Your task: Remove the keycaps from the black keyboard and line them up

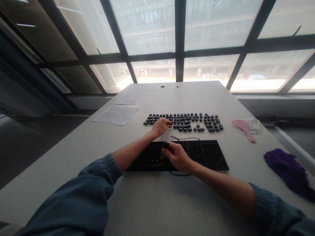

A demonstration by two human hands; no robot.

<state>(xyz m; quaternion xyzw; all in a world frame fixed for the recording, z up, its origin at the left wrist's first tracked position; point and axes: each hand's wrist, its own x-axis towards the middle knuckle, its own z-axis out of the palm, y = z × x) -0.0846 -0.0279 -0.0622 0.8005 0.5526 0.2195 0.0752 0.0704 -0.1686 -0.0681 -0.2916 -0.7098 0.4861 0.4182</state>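
Note:
A black keyboard base (209, 154) lies across the table in front of me, with a black cable (187, 138) behind it. Beyond it, loose black keycaps (187, 126) stand in rows. My left hand (161, 126) is over the left part of these rows, fingers bent together; whether it holds a keycap is too small to tell. Over the middle of the base, my right hand (176, 155) grips a small tool with a dark handle (165, 145) and thin wire prongs pointing up and away.
Papers (118, 114) lie on the table (73, 147) at the left. To the right are a pink hairbrush (243, 126), a white tissue or cloth (254, 125) and a purple cloth (285, 167). Large windows stand behind the table.

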